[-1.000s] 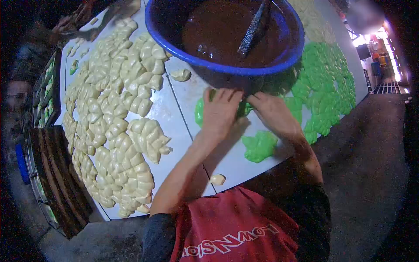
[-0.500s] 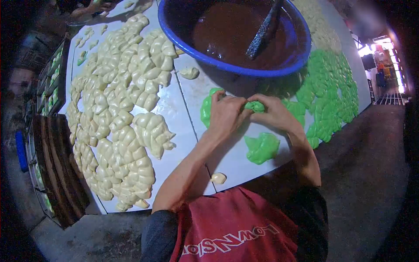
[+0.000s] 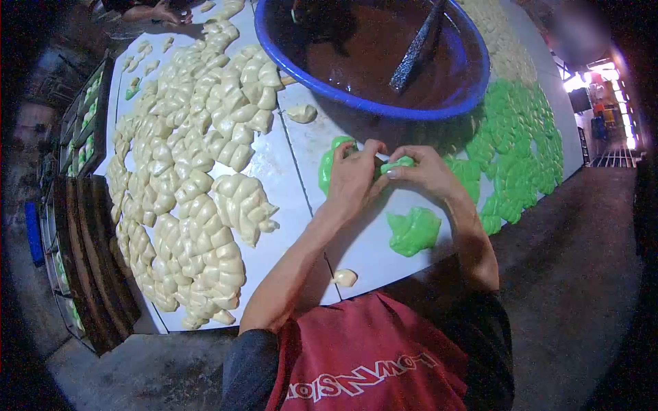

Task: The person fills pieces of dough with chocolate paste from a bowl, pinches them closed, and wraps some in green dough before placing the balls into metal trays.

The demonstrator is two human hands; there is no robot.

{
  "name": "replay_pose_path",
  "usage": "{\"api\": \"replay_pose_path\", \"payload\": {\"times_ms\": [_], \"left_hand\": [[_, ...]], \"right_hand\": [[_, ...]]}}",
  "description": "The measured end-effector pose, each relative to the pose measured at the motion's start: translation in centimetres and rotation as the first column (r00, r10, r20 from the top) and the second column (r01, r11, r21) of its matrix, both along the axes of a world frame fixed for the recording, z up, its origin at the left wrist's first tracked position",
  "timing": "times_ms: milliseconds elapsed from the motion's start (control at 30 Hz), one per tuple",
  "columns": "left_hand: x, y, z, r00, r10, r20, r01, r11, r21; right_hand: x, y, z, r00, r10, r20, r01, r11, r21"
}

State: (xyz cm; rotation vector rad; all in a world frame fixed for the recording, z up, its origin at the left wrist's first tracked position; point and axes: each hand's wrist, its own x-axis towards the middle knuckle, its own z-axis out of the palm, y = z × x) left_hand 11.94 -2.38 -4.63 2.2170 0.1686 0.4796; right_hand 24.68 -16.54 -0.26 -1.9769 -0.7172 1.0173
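Observation:
Between my two hands is a small piece of green dough [image 3: 397,164]. My right hand [image 3: 430,175] pinches it with thumb and fingers. My left hand [image 3: 353,179] is curled with thumb and forefinger at the piece's left side; its inner fingers are partly hidden. Just left of that hand lies a smooth green dough lump [image 3: 326,168], partly covered by the fingers. Nearer to me, a separate green dough lump [image 3: 415,231] rests on the white tabletop [image 3: 370,264].
Beyond my hands stands a blue basin [image 3: 384,108] of brown paste [image 3: 363,61] with a long utensil [image 3: 415,58] in it. Many cream dough pieces [image 3: 199,233] spread leftward, green ones [image 3: 517,151] rightward. Another person's hand [image 3: 164,12] is at the far left; stacked trays [image 3: 86,130] stand left.
My fingers have shifted around the green dough, my left forefinger lifting and the hands parting slightly. A dark shape has come over the basin's far side. The other person's hand has moved.

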Motion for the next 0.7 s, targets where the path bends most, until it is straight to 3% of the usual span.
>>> {"api": "replay_pose_path", "payload": {"times_ms": [133,267,367,500,567,633,700], "left_hand": [[-0.5,0.0,-0.2,0.993,-0.048,-0.112,0.051,0.998,0.025],[-0.2,-0.2,0.2,0.979,-0.083,-0.184,0.112,0.982,0.154],[0.0,-0.5,-0.2,0.982,-0.036,-0.183,0.061,0.989,0.131],[-0.5,0.4,-0.6,0.987,-0.068,-0.145,0.089,0.985,0.146],[-0.5,0.5,-0.3,0.97,-0.073,-0.233,0.107,0.985,0.134],[-0.4,0.7,0.8,0.942,-0.112,-0.318,0.142,0.987,0.074],[-1.0,1.3,0.9,0.959,-0.226,-0.173,0.219,0.974,-0.056]], "right_hand": [[-0.5,-0.1,-0.2,0.996,-0.085,-0.007,0.086,0.992,0.098],[-1.9,-0.9,1.8,0.886,-0.05,-0.461,0.214,0.926,0.31],[-3.1,-1.2,3.2,0.796,0.014,-0.605,0.418,0.711,0.566],[-2.8,-4.5,5.0,0.77,0.222,-0.598,0.442,0.49,0.751],[-2.6,-5.2,8.0,0.795,0.331,-0.509,0.373,0.397,0.839],[-3.0,-5.4,9.1,0.845,0.226,-0.485,0.353,0.445,0.823],[-4.2,-4.6,9.0,0.861,-0.081,-0.502,0.45,0.584,0.676]]}}
